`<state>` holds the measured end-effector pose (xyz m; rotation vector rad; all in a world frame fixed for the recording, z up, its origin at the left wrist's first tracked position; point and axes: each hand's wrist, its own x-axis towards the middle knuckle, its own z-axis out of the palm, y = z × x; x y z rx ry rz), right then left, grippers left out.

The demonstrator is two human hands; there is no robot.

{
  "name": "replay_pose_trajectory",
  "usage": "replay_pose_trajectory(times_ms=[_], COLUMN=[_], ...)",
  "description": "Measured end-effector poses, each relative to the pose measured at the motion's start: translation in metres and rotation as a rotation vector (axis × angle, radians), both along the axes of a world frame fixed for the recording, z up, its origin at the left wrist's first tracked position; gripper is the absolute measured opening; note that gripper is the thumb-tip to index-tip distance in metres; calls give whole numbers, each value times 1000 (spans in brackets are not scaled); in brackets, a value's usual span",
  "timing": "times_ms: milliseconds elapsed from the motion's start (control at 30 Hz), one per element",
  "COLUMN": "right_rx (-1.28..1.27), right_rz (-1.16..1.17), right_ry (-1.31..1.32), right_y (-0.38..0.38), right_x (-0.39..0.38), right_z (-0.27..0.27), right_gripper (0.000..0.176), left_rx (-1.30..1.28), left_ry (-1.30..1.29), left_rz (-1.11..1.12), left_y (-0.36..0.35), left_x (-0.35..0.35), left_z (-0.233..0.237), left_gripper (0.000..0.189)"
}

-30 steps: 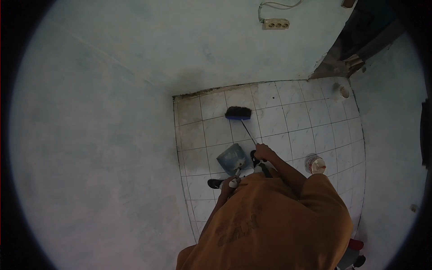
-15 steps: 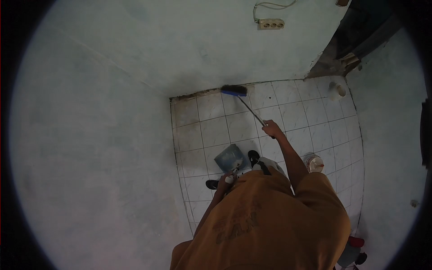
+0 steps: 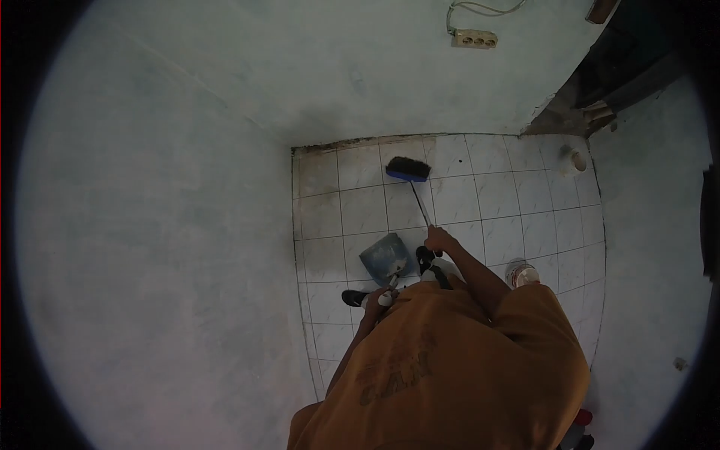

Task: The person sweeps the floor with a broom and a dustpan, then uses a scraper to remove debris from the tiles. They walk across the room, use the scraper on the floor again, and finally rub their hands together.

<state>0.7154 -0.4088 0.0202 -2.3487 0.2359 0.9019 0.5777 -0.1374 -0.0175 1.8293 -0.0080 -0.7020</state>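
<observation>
Head view records a person standing on a tiled floor (image 3: 495, 196), one tool in each hand. The right hand (image 3: 439, 241) holds the broom (image 3: 409, 169) high on its thin shaft, fingers clenched round it. The left hand (image 3: 377, 300) holds the dustpan (image 3: 386, 257) by the end of its handle; its fingers appear closed on the handle, though the detail is small.

The broom head rests on the tiles well beyond the dustpan's wide end. The shaft slants back from the head to the right hand, which sits just beside the dustpan's right edge. The left hand is at the dustpan's near end, touching the handle. Dark shoes (image 3: 351, 298) stand on either side of the dustpan. A lidded cup (image 3: 523, 274) stands to the right of the dustpan, well apart from it.

Assessment: the sweep is best made in short, low pulls straight toward the dustpan's wide end, bristles flat on the tiles. The dustpan lip wants pressing flush to the floor so grit cannot slip beneath. A one-handed hold so high on the shaft gives little leverage, so a firm wrist is advisable. The stroke should stay on the dustpan's line, clear of the cup.
</observation>
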Motion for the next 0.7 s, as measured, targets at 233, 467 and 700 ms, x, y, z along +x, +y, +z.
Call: replay_pose_trajectory(times_ms=[233,467,700], right_rx=[33,798,1697], right_rz=[33,-601,-1309], right_ry=[108,234,361], right_y=[1,-59,-73], right_x=[-40,-28,-6], right_z=[34,47,38], right_gripper=[41,19,7], left_rx=[228,131,239], left_ry=[-87,-109,-33], left_rz=[-129,-101,-65], left_y=[-13,-17,-9], left_x=[26,33,18], left_z=[44,48,25], left_gripper=[24,25,23])
